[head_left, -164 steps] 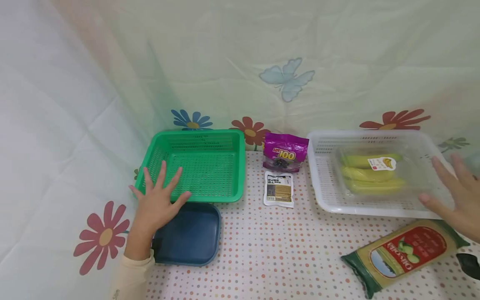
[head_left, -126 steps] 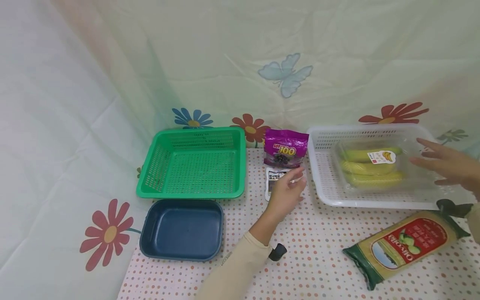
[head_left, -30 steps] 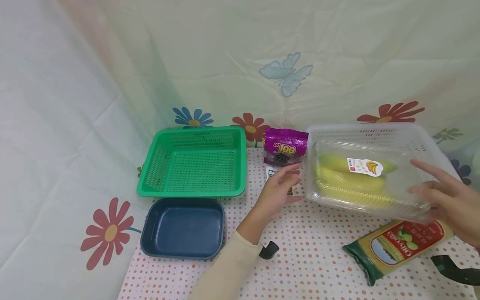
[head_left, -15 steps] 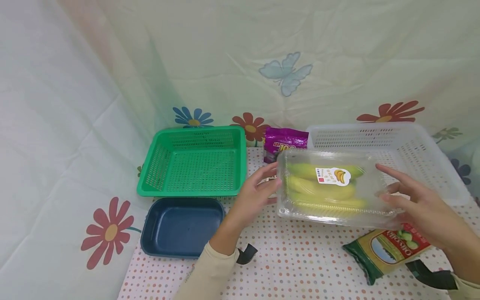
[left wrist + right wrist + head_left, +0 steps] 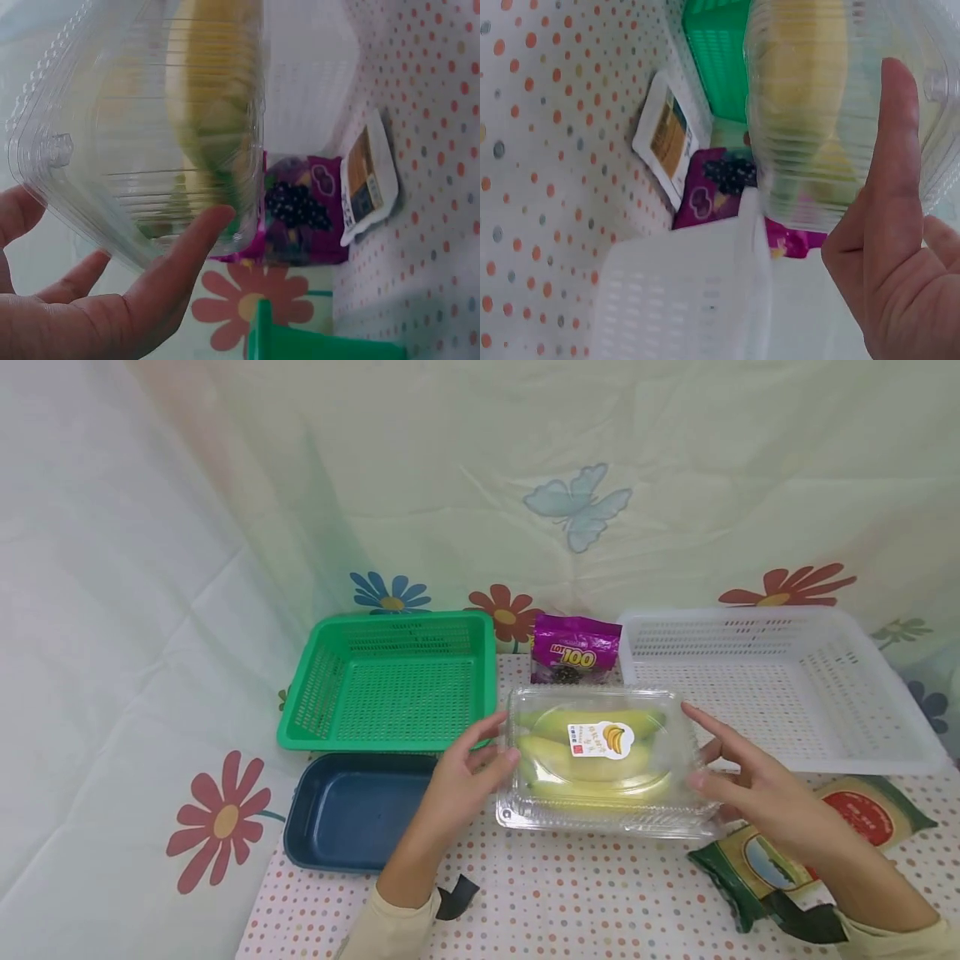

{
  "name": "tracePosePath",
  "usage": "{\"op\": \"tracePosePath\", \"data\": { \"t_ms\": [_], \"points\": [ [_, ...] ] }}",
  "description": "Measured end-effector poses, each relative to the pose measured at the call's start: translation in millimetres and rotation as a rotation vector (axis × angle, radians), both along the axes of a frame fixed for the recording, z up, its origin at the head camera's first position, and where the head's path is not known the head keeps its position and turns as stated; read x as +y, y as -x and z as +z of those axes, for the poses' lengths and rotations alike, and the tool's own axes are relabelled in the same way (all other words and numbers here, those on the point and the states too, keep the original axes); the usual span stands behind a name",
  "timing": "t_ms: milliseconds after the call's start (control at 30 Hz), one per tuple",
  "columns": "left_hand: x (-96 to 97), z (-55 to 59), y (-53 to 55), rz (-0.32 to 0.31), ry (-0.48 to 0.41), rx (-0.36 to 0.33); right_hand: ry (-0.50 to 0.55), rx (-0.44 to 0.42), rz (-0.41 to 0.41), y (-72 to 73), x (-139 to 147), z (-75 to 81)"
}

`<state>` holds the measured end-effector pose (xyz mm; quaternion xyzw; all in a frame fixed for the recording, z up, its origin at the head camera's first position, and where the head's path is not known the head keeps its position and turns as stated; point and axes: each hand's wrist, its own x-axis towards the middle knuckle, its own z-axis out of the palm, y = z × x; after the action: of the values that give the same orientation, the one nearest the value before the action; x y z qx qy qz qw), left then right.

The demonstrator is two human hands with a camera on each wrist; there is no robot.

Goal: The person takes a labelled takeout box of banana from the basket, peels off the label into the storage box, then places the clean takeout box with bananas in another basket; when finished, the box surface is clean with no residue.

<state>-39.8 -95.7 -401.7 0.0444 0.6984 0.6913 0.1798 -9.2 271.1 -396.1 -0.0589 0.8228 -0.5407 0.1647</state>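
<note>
A clear plastic box of bananas (image 5: 600,760) with a white label hangs raised over the middle of the table, in front of a purple candy bag (image 5: 573,647). My left hand (image 5: 465,781) grips its left end, thumb on top; in the left wrist view the thumb lies along the box's ridged side. At the opposite end my right hand (image 5: 757,789) holds the box, index finger stretched along the edge. Beneath the box, hidden in the head view, a small white pouch (image 5: 370,180) lies on the dotted cloth in the left wrist view.
A green basket (image 5: 486,693) stands at the back left, with a dark blue tray (image 5: 360,818) before it. At the back right is a white basket (image 5: 900,693). A green and gold Olivoila pack (image 5: 885,810) lies front right, partly behind my right forearm.
Both hands have carried the banana box up out of the white basket and leftward to mid-table. Earlier my left hand was spread near the green basket and the box lay in the white one.
</note>
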Motion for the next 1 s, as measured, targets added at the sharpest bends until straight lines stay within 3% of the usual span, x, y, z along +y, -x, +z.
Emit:
{"op": "tracePosePath", "data": {
  "t_ms": [333, 600, 833, 1000],
  "points": [
    [-29.8, -16.5, -19.2, 0.011, -0.02, -0.009, 0.114, -0.108, 0.144, -4.9, -22, -10.3],
    [-37.2, -32.8, -33.1, -0.011, 0.087, -0.016, 0.083, -0.189, 0.17, -4.5, -27, -24.7],
    [-34.9, -40.9, -41.2, -0.045, 0.207, 0.058, -0.006, -0.216, 0.193, -6.0, -23, -32.3],
    [-32.3, -43.5, -46.9, -0.063, 0.279, 0.096, -0.012, -0.243, 0.212, -9.6, -21, -34.1]
  ]
}}
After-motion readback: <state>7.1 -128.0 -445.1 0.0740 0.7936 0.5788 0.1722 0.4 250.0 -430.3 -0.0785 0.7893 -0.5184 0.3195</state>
